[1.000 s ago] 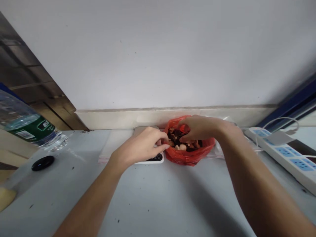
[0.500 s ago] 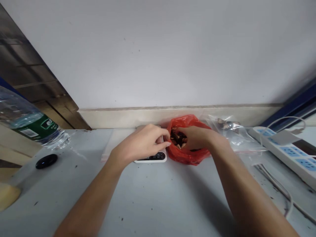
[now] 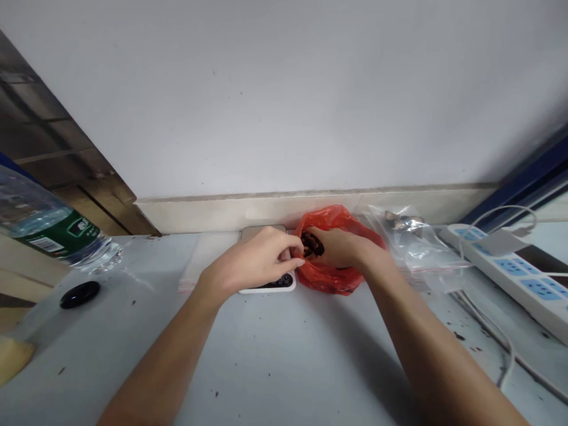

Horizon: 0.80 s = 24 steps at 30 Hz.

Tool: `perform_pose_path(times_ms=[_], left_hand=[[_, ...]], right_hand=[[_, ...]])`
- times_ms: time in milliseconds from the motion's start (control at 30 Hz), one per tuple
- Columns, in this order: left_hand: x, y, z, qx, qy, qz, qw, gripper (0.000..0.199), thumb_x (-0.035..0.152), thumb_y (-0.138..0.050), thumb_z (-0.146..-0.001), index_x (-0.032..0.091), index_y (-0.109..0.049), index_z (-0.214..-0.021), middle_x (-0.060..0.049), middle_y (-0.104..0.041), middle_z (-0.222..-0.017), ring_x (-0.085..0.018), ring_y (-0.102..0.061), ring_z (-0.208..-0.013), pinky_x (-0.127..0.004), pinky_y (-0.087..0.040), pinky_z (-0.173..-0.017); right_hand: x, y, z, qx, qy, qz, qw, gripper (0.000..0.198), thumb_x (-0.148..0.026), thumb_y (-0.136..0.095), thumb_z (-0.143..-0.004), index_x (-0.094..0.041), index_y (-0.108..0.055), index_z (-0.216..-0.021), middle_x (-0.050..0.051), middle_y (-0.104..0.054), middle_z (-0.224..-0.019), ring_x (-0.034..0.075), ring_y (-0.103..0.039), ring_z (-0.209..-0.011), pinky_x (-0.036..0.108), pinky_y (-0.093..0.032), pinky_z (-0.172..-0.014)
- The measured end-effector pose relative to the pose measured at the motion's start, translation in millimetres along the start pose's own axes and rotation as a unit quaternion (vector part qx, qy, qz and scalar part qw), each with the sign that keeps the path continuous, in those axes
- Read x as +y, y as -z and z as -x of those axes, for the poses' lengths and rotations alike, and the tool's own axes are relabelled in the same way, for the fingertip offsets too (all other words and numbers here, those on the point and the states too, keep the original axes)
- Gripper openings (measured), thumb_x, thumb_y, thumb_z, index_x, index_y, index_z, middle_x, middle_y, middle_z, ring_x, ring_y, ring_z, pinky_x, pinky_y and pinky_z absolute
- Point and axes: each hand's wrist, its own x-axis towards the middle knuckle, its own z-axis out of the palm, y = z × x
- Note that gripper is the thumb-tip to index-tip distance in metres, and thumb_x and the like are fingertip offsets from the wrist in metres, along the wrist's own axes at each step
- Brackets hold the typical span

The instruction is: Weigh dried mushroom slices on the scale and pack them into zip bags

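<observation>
At far left, a clear plastic bottle with a green label [image 3: 53,228] leans into view above a glossy black oval object [image 3: 80,294] on the pale grey-blue worktop [image 3: 248,361]; a pale yellow rounded object [image 3: 15,360] is cut off by the edge. Next come flat, translucent plastic bags [image 3: 202,260], then a white flat scale with a black control strip [image 3: 277,283], partly beneath the left hand [image 3: 261,257]. Its thumb and forefinger pinch the left rim of an open red plastic bag [image 3: 331,284], which stands just beside the scale. Dark brown pieces [image 3: 312,242] show inside. The right hand [image 3: 339,245] reaches into this bag; its fingertips are hidden, so I cannot tell its grip. Farther right lie a clear plastic bag holding brownish pieces [image 3: 406,222], a pale cable [image 3: 488,322] and a white power strip with blue sockets [image 3: 530,302].
</observation>
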Motion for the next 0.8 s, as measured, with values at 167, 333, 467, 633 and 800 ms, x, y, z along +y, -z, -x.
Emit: perform_pose_path(times_ms=[167, 333, 467, 633, 800], left_hand=[[0.0, 1.2, 0.7, 0.008, -0.002, -0.004, 1.000, 0.020, 0.031, -0.057, -0.097, 0.023, -0.075, -0.096, 0.002, -0.067, -0.077, -0.012, -0.056, -0.063, -0.024, -0.037, -0.052], [0.5, 2.4, 1.4, 0.001, 0.008, -0.009, 1.000, 0.019, 0.033, -0.058, -0.097, 0.023, -0.074, -0.092, 0.004, -0.065, -0.071, -0.011, -0.052, -0.056, -0.025, -0.035, -0.049], [1.8, 3.1, 4.0, 0.013, 0.000, -0.014, 1.000, 0.019, 0.032, -0.058, -0.096, 0.023, -0.073, -0.090, 0.004, -0.065, -0.070, -0.011, -0.052, -0.057, -0.025, -0.035, -0.049], [3.7, 3.9, 6.0, 0.012, 0.004, -0.013, 1.000, 0.018, 0.030, -0.058, -0.096, 0.022, -0.073, -0.090, 0.004, -0.066, -0.072, -0.011, -0.053, -0.058, -0.025, -0.036, -0.052], [2.4, 4.4, 7.1, 0.005, 0.005, -0.010, 1.000, 0.019, 0.028, -0.057, -0.096, 0.022, -0.074, -0.092, 0.002, -0.066, -0.074, -0.013, -0.055, -0.061, -0.026, -0.037, -0.055]], right_hand=[[-2.7, 0.7, 1.3, -0.042, -0.021, 0.007, 0.999, 0.038, -0.029, -0.055, -0.097, -0.022, -0.060, -0.134, 0.014, -0.074, -0.119, 0.030, -0.072, -0.101, 0.035, -0.050, -0.074], [-2.1, -3.4, 2.9, -0.024, -0.017, 0.014, 0.999, 0.045, -0.030, -0.054, -0.098, -0.021, -0.053, -0.142, 0.014, -0.075, -0.112, 0.032, -0.071, -0.098, 0.035, -0.046, -0.072], [-0.1, -3.6, 6.0, -0.005, -0.015, 0.012, 1.000, 0.040, -0.026, -0.050, -0.098, -0.020, -0.056, -0.138, 0.013, -0.076, -0.106, 0.028, -0.071, -0.089, 0.033, -0.045, -0.068], [-0.9, -5.0, 5.7, 0.005, -0.004, 0.010, 1.000, 0.041, -0.025, -0.052, -0.097, -0.021, -0.058, -0.137, 0.013, -0.076, -0.110, 0.028, -0.071, -0.092, 0.033, -0.046, -0.071], [-3.3, -5.4, 2.5, 0.005, 0.003, 0.015, 1.000, 0.041, -0.017, -0.051, -0.094, -0.020, -0.063, -0.134, 0.013, -0.077, -0.110, 0.028, -0.071, -0.094, 0.034, -0.046, -0.071]])
